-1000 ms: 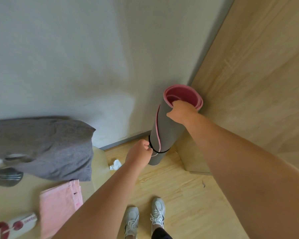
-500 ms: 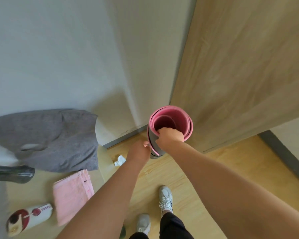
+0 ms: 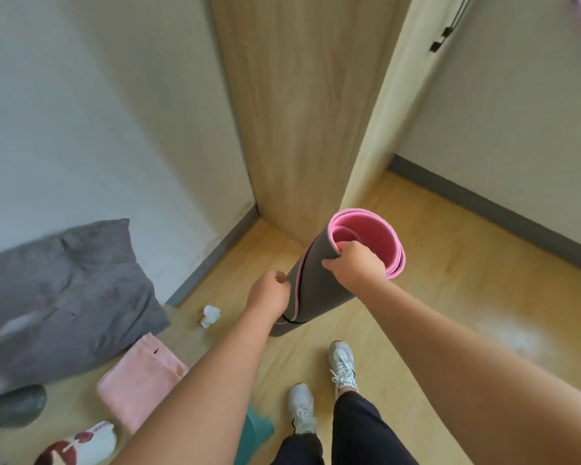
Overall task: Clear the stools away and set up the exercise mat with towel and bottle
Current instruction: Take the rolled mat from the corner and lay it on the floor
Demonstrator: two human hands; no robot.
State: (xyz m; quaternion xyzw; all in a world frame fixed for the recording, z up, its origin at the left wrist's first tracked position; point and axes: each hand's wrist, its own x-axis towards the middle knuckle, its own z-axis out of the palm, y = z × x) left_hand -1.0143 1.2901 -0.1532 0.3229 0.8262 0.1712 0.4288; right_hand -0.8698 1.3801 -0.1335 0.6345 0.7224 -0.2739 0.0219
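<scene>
White shoes [image 3: 342, 366] stand on the wooden floor [image 3: 450, 290]. To their left a folded pink towel [image 3: 141, 380] lies flat, with a white-and-red bottle [image 3: 81, 444] on its side nearer the lower edge.

Past them, the left hand [image 3: 270, 297] has its fingers curled together against the left side of the rolled mat [image 3: 316, 290], at the pink-edged seam; I cannot tell whether they pinch the flap. The right hand [image 3: 356, 263] grips the roll's upper rim, fingers hooked inside the pink opening and thumb on the grey outside. The mat is tilted, its strapped lower end toward the shoes.

Just behind it stands a wooden panel [image 3: 299, 112]. Bare floor opens rightward to the grey skirting [image 3: 483, 209]. A grey cushion [image 3: 64, 297] lies against the left wall.
</scene>
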